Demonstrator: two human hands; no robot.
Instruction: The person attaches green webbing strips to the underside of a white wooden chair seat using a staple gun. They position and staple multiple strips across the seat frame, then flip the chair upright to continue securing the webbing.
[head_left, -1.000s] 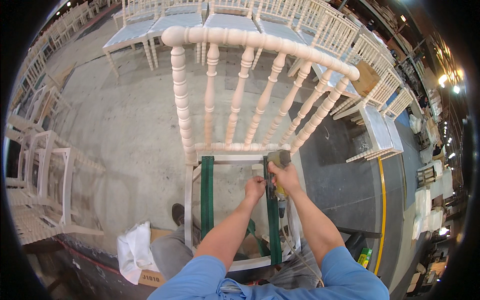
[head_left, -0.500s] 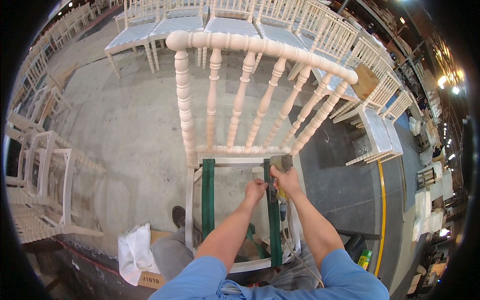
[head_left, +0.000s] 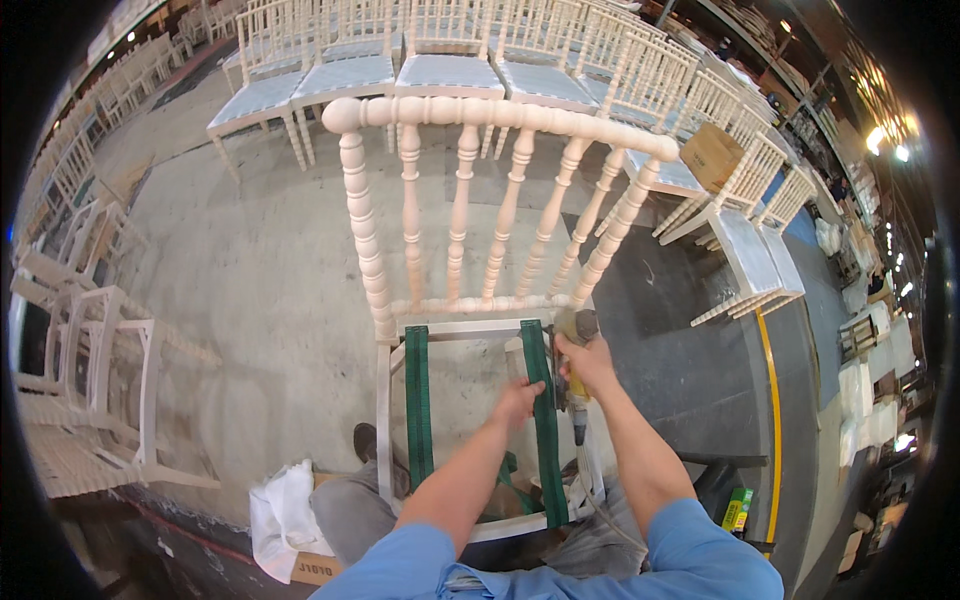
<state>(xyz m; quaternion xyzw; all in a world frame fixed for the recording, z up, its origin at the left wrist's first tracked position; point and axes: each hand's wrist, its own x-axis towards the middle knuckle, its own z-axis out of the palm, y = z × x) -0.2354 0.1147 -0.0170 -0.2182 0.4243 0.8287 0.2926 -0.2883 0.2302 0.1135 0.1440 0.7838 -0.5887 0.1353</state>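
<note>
Before me stands a pale wooden chair frame with a turned-spindle back and an open seat. Two green webbing straps run front to back across the seat, a left strap and a right strap. My left hand pinches the edge of the right strap near its middle. My right hand is wrapped round a yellow and grey air staple gun just right of that strap. Its hose trails toward my lap. The gun's nose is hard to make out.
Rows of similar chairs with pale seats stand beyond, and more chairs are at the right. Bare chair frames crowd the left. A white cloth bag and cardboard lie near my leg. A yellow floor line runs along the right.
The staple gun has shifted from over the right strap to beside it, in my right hand. My left hand has moved slightly nearer to me and onto the strap's edge. The view has tilted slightly.
</note>
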